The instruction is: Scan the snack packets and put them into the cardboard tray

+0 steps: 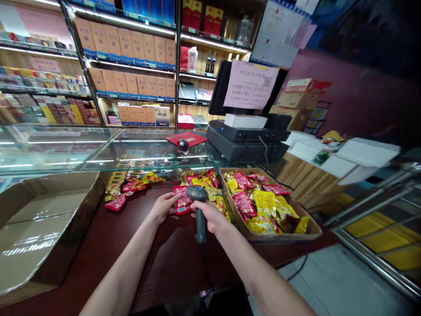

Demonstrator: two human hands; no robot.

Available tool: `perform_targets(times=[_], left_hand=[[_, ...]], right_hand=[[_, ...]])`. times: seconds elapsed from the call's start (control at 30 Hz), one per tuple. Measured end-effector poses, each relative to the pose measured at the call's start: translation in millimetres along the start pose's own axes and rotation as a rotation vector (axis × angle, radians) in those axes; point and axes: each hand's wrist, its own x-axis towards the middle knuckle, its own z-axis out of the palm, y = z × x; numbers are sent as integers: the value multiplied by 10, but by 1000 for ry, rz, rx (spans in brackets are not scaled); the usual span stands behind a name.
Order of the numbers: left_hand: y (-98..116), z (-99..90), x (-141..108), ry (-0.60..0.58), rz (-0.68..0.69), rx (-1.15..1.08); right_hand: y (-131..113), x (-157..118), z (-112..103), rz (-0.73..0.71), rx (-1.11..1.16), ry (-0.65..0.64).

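Note:
My right hand [210, 216] is closed around the handle of a dark grey barcode scanner [201, 228], its head tilted over a red snack packet [182, 202]. The packet's left edge is pinched by my left hand [165, 206], and a barcode shows near its lower edge. Behind and right of the scanner lies a pile of yellow and red snack packets [215, 196]. More packets [122, 199] are spread on the brown counter [144, 267] to the left. A shallow cardboard box [240, 230] on the right holds several red, yellow and gold packets.
At the left stands a large cardboard tray [62, 232]. Behind the counter's back edge is a glass display case [144, 151] with a mouse [183, 143] on a red mat [197, 139]. A black cash register terminal [219, 94] stands at back right. Metal rails [371, 252] run along the right.

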Motion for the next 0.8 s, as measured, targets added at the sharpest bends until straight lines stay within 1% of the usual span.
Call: perform_targets(times=[0.1, 0.13, 0.23, 0.33, 0.43, 0.5, 0.57, 0.67, 0.73, 0.8], left_hand=[[82, 166, -93, -118, -37, -97], [144, 232, -125, -163, -32, -135], [403, 518, -212, -293, -143, -194], [653, 964, -259, -413, -225, -233], [779, 1508, -231, -533, -315, -230], [785, 1874, -165, -589, -371, -209], [744, 2222, -77, -628, -405, -185], [631, 2682, 51, -641, -431, -126], [540, 2919, 113, -612, -434, -71], [459, 3070, 153, -584, -426, -29]], right_hand=[[-148, -23, -184, 35, -1, -25], [-211, -49, -266, 41, 12, -41], [-452, -162, -564, 31, 86, -73], [-735, -303, -919, -23, 121, -59], [-996, -456, -1314, -17, 107, -12], [-1142, -557, -1584, -36, 122, 31], [-1265, -659, -1845, -92, 150, 85], [-1409, -811, -2194, -143, 158, 177], [-1473, -907, -2381, -107, 137, 243], [-1509, -988, -2516, -51, 124, 299]])
